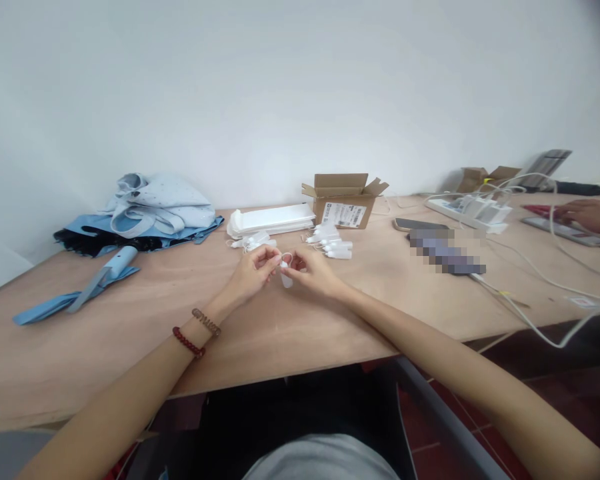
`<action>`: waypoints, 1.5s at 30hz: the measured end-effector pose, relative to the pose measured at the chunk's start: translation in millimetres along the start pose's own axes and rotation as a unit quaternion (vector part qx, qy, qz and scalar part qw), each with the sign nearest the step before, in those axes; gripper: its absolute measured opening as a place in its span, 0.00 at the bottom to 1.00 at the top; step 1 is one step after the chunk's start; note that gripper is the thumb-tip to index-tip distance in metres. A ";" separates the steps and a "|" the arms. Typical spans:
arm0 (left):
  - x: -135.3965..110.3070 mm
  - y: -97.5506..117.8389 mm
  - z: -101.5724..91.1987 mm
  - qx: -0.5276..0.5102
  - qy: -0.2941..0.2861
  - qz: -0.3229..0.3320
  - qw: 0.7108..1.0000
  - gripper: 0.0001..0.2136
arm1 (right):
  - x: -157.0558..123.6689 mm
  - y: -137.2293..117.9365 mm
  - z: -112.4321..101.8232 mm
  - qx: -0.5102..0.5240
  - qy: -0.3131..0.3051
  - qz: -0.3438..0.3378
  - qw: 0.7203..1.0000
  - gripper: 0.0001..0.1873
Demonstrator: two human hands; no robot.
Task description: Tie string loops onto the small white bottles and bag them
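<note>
Above the table's front half, my left hand point(254, 272) and my right hand point(314, 271) meet with fingertips pinched together. Between them hangs a small translucent white bottle point(287, 281) with a thin pale cord loop at its top. My left fingers close on the cord beside the bottle's neck, while my right fingers grip the neck area. Just beyond my left hand lies a small group of similar white bottles point(258, 241). A second group of bottles point(338, 251), with cords attached, rests past my right hand.
A stack of flat white sleeves point(275, 219) and an open cardboard box point(344, 208) stand behind. At left are a pale cloth bag point(163, 203) and a blue umbrella point(120, 261). Rightward lie a phone point(420, 225), a power strip point(473, 212), cables and another person's hand point(593, 217).
</note>
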State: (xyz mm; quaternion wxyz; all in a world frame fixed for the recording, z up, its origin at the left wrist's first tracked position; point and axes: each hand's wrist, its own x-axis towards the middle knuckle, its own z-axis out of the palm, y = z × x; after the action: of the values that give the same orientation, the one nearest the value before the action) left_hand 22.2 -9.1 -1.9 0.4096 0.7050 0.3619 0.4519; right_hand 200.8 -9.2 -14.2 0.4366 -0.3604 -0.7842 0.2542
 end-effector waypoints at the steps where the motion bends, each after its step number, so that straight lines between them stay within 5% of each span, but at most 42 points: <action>1: -0.1 -0.4 0.1 -0.002 0.000 0.000 1.000 0.12 | -0.1 0.0 -0.1 -0.001 0.000 -0.003 1.000 0.08; 28: -1.4 5.9 -2.9 0.058 -0.014 0.020 0.998 0.10 | 1.1 -1.5 -0.5 -0.020 -0.001 0.004 1.000 0.06; 36: -1.5 16.6 1.1 0.049 0.030 0.009 0.998 0.11 | 0.9 -4.4 -0.2 -0.037 -0.001 0.010 0.999 0.08; 45: -4.0 5.9 5.8 0.070 0.025 0.022 0.997 0.11 | 0.2 -8.3 -4.0 0.012 -0.016 0.038 0.999 0.08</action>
State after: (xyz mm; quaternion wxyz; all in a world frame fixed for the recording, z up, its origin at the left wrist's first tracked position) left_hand 27.1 -16.5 0.6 0.3405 0.7278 0.3875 0.4520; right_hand 201.4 -13.8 -6.3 0.4182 -0.3805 -0.7735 0.2862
